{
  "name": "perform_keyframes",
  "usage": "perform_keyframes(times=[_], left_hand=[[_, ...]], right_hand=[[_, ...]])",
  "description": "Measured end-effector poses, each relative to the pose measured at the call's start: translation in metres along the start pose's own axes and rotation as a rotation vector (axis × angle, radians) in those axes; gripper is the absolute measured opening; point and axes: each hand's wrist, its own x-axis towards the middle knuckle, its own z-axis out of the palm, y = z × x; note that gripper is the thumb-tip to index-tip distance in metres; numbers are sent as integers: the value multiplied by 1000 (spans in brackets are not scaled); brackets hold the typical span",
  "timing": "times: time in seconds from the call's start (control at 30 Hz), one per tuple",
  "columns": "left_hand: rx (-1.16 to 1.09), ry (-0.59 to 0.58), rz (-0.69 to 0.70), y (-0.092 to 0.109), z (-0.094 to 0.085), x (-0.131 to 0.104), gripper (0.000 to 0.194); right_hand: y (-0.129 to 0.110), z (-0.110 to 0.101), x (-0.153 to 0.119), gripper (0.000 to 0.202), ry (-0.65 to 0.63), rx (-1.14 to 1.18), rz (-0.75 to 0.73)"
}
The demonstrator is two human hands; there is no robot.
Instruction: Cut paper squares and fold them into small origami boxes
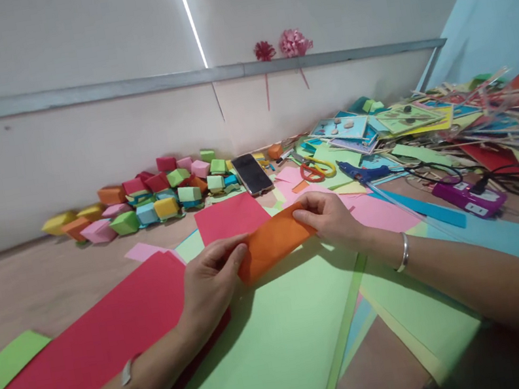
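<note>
Head view; left hand (214, 278) and right hand (328, 217) pinch opposite ends of orange paper (275, 243); pale green sheet (275, 344) beneath; uneven pulling could crease or tear the strip.

Looks like a papercraft workspace, shown by coloured sheets (275, 344), small bright blocks (166, 208), scissors (317, 168) and a glue gun (368, 173).

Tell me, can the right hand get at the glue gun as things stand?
Probably yes: the glue gun lies close beyond the right hand, with only flat pink paper seen between. That hand's fingers pinch the orange paper, though, so they'd likely need freeing.
</note>
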Motion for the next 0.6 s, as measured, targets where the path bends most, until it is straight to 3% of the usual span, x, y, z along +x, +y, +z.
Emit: perform_keyframes(times=[0.3,0.43,0.6], left_hand=[[65,10,-45,-5,3,2,33],[101,52,-35,-7,1,7,37],[128,120,-60,-12,-5,18,40]], right_hand=[[4,0,1,18,17,-101,-54],[-2,1,21,16,-12,-199,-30],[-9,10,45,14,-100,-161,-18]])
